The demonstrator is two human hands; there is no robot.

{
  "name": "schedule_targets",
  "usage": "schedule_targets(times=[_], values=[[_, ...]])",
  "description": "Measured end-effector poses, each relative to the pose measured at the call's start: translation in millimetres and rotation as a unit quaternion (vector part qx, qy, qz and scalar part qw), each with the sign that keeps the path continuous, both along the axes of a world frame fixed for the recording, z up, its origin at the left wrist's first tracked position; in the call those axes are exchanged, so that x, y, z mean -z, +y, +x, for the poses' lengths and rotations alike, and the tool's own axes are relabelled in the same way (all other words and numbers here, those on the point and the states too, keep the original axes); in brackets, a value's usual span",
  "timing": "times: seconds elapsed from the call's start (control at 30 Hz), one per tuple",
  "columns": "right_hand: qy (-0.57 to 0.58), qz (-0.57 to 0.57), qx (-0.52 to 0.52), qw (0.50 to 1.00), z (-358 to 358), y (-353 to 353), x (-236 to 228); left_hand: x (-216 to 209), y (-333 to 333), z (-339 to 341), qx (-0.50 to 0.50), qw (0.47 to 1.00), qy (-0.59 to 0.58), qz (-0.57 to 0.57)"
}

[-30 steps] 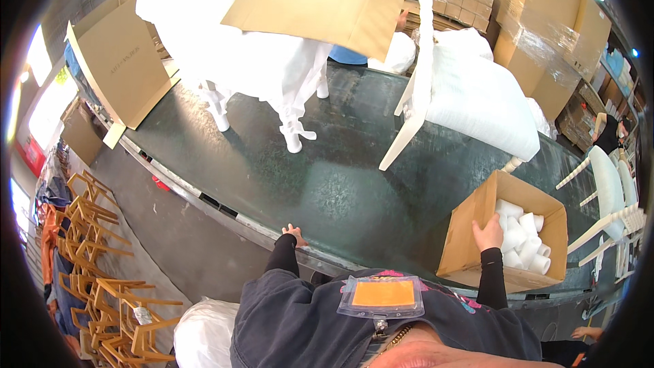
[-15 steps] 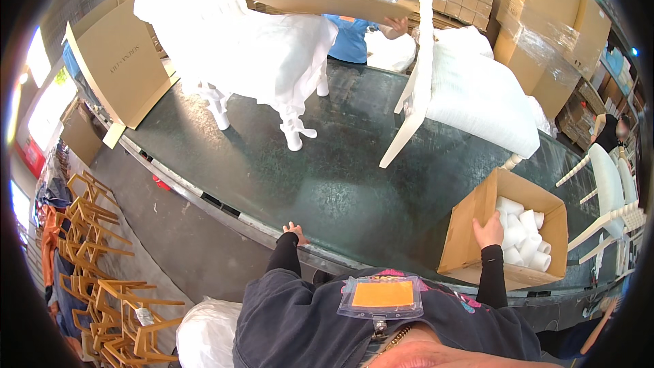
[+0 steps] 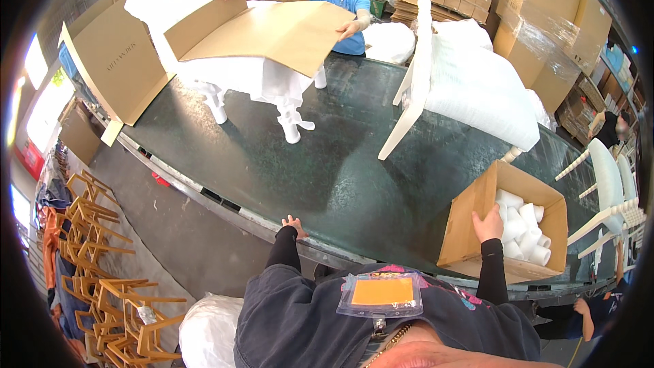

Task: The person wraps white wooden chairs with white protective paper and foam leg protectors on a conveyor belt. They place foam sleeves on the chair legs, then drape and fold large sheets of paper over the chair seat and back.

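Observation:
At the near edge of a dark green worktable [image 3: 320, 184], my left hand [image 3: 294, 225] rests with its fingers apart, holding nothing. My right hand [image 3: 488, 223] grips the left wall of an open cardboard box [image 3: 466, 232], its fingers hooked over the rim. Inside that box lie several short white foam tubes [image 3: 523, 221]. Beyond the box stands a cream chair [image 3: 477, 92] with a white seat. Across the table, a co-worker in a blue shirt [image 3: 351, 3] holds a cardboard sheet [image 3: 272, 31] over another chair, whose white-wrapped legs [image 3: 289, 123] stand on the table.
An upright brown carton [image 3: 122, 61] stands at the table's far left end. More pale chairs [image 3: 603, 170] are at the right. Wooden chair frames [image 3: 102, 286] are stacked on the floor at left. Behind, wrapped cartons [image 3: 552, 27] are piled up. Another person's arm [image 3: 584, 317] shows lower right.
The co-worker's cardboard sheet has come down and left, now spread flat over the wrapped chair. At the lower right another person has come into view. My hands have hardly moved.

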State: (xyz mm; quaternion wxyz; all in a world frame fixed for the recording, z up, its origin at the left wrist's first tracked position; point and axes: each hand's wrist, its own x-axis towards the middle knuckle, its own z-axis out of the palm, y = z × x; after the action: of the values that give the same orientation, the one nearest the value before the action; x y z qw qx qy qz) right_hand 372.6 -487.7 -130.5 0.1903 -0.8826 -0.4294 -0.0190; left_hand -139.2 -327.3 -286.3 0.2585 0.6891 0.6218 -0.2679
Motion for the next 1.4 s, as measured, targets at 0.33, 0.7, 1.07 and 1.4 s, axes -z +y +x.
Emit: schedule_targets(times=[0.33, 0.7, 1.07, 1.4], values=[[0.015, -0.009, -0.011, 1.0, 0, 0, -5, -7, 1, 3, -0.005, 1.0, -0.005, -0.016], [0.002, -0.002, 0.006, 1.0, -7, 3, -5, -1, 1, 0, 0.031, 0.999, 0.012, 0.013], [0.004, -0.024, 0.073, 0.997, -12, 9, -13, -20, 31, 0, 0.063, 0.988, 0.025, -0.139], [-0.036, -0.082, 0.143, 0.986, -4, 17, -12, -24, 49, -19, 0.244, 0.949, -0.018, -0.2]])
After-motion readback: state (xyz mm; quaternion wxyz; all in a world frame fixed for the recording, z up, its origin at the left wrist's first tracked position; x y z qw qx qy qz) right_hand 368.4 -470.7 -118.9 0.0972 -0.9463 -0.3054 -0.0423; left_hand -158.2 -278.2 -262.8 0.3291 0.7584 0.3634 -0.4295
